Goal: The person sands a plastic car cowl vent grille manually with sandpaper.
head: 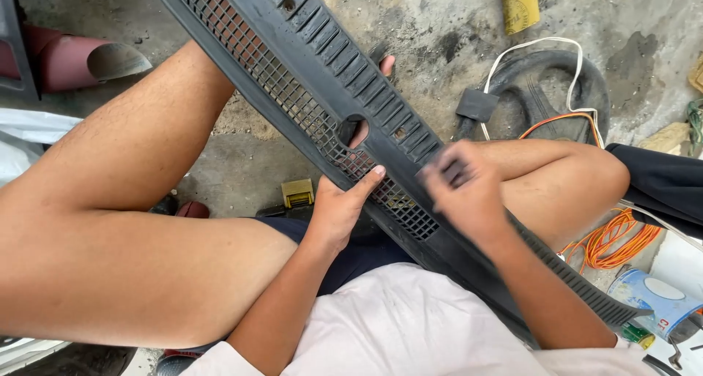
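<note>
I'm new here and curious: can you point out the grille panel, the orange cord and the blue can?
grille panel [322,35], head view, on its slatted upper strip.
orange cord [614,243], head view, on the coiled loops by the knee.
blue can [648,294], head view, on its blue side wall.

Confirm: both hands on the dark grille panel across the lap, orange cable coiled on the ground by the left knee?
Not quite. In the head view the orange cable lies by the right knee, not the left. Both the left hand and right hand are on the dark grille panel.
</note>
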